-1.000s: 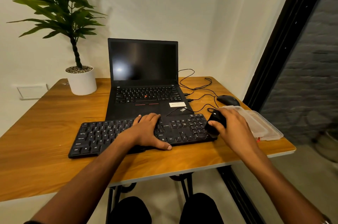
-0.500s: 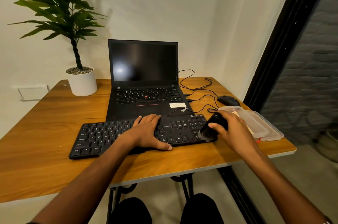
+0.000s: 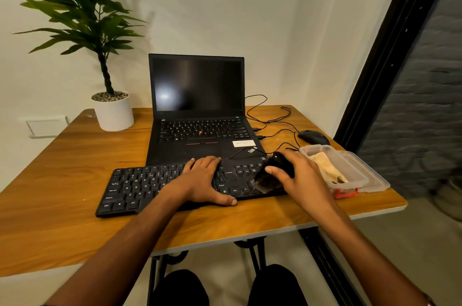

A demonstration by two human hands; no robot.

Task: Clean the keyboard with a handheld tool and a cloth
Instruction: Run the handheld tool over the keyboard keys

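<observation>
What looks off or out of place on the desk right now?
Little stands out. The external keyboard lies slightly askew, its left end nearer the table's front edge. The clear plastic container overhangs the right edge a bit. No spills or damage visible.

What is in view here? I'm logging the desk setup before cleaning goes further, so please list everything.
keyboard: one, black, front of the table, under both hands
brush: one, black, bristles on the keyboard's right end
laptop: one, black, open, screen dark, behind the keyboard
mouse: one, black, right rear, wired
cables: several, black, right of the laptop
plastic container: one, clear, right edge, beige item inside
potted plant: one, green in a white pot, left rear
table: one, wooden
left hand: one, resting flat on the keyboard
right hand: one, gripping the brush
</observation>
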